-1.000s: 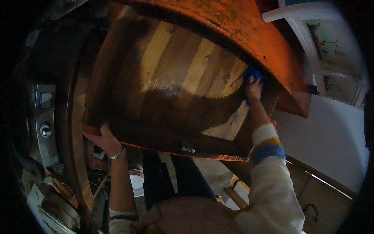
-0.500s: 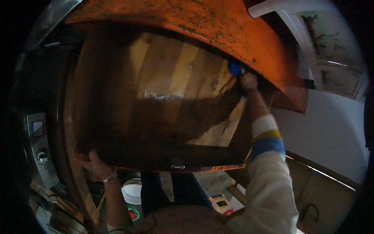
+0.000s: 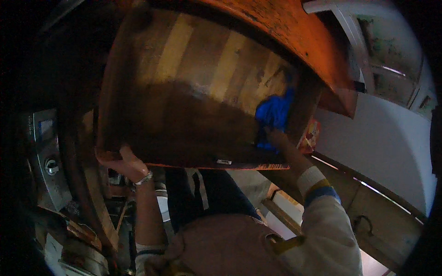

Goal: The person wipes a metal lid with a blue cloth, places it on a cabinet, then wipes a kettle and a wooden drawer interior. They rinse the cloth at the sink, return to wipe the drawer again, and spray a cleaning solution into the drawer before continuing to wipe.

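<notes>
A wooden drawer [image 3: 193,117], striped light and dark inside with an orange outer edge, is out from a worn orange furniture piece [image 3: 294,32]. My left hand [image 3: 131,163] grips the drawer's near left corner, thumb over the rim. My right hand [image 3: 276,138] is inside at the right, on a bunched bright blue cloth [image 3: 274,112] lying against the bottom; its fingers are dim and partly sunk in the cloth. A small light fitting [image 3: 224,162] is on the near rim.
A steel appliance panel with a knob [image 3: 51,166] stands at left, above piled wood. Right are a pale surface [image 3: 373,138], a framed white panel [image 3: 382,55] and an orange-red package [image 3: 311,135]. A white bucket [image 3: 162,207] sits beside my legs.
My right hand and blue cloth have moved from the far right corner toward me along the drawer's right side; more cloth shows. My left hand still grips the corner.
</notes>
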`<action>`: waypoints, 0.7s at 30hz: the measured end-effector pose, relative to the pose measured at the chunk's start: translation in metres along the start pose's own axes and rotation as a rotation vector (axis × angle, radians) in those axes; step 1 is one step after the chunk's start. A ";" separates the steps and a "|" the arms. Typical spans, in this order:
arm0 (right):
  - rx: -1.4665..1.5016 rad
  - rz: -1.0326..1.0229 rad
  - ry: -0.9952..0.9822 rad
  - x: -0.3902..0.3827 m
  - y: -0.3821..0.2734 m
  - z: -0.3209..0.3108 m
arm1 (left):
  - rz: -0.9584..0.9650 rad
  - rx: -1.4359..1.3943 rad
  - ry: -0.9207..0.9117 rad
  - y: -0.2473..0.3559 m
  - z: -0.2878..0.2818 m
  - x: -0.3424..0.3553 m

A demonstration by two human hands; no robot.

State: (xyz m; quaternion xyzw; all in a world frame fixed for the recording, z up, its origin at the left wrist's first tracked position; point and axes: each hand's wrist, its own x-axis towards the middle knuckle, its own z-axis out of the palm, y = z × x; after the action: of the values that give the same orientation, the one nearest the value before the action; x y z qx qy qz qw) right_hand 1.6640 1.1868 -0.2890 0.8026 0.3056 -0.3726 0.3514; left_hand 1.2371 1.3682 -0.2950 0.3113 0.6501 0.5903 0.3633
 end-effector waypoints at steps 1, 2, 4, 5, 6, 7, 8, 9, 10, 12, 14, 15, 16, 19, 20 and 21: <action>0.031 -0.042 0.005 -0.011 -0.009 -0.001 | -0.023 0.032 0.020 0.004 0.002 -0.003; 0.039 -0.044 -0.068 -0.025 -0.017 -0.007 | -0.098 0.076 0.063 0.007 0.003 -0.005; 0.010 -0.134 -0.151 -0.055 -0.041 -0.023 | -0.085 -0.004 0.073 0.013 0.008 -0.009; -0.033 -0.234 -0.148 -0.067 -0.056 -0.035 | -0.090 -0.054 0.077 0.014 0.013 -0.011; -0.056 -0.313 -0.171 -0.075 -0.078 -0.040 | -0.096 -0.033 0.103 0.015 0.015 -0.012; -0.103 -0.317 -0.193 -0.083 -0.099 -0.046 | -0.091 -0.009 0.105 0.016 0.017 -0.014; -0.135 -0.299 -0.227 -0.083 -0.125 -0.054 | -0.081 0.005 0.111 0.017 0.019 -0.015; -0.065 -0.545 -0.204 -0.087 -0.145 -0.060 | -0.095 -0.002 0.115 0.017 0.019 -0.016; -0.058 -0.514 -0.256 -0.087 -0.172 -0.066 | -0.109 -0.005 0.122 0.017 0.020 -0.017; 0.090 -0.835 -0.191 -0.094 -0.227 -0.071 | -0.133 -0.018 0.120 0.017 0.017 -0.016; 0.247 -1.137 -0.187 -0.101 -0.292 -0.075 | -0.171 -0.026 0.102 0.016 0.014 -0.012; 0.402 -1.314 -0.141 -0.108 -0.312 -0.072 | -0.135 0.000 0.105 0.015 0.011 -0.009; 0.435 -1.365 -0.136 -0.113 -0.330 -0.068 | -0.115 0.043 0.116 0.015 0.010 -0.006; 0.505 -1.313 -0.183 -0.116 -0.317 -0.049 | -0.245 0.077 0.157 0.016 0.006 -0.002; 0.571 -1.394 -0.117 -0.105 -0.263 -0.045 | -0.299 0.035 0.174 0.018 0.008 -0.009; 0.459 -1.343 -0.145 -0.093 -0.219 -0.041 | -0.282 0.050 0.154 0.018 0.009 -0.011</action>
State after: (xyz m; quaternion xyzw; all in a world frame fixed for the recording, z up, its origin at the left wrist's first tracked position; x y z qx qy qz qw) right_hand 1.4655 1.3221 -0.2674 0.4678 0.6237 -0.6160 -0.1126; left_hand 1.2503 1.3663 -0.2766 0.1797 0.7277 0.5391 0.3841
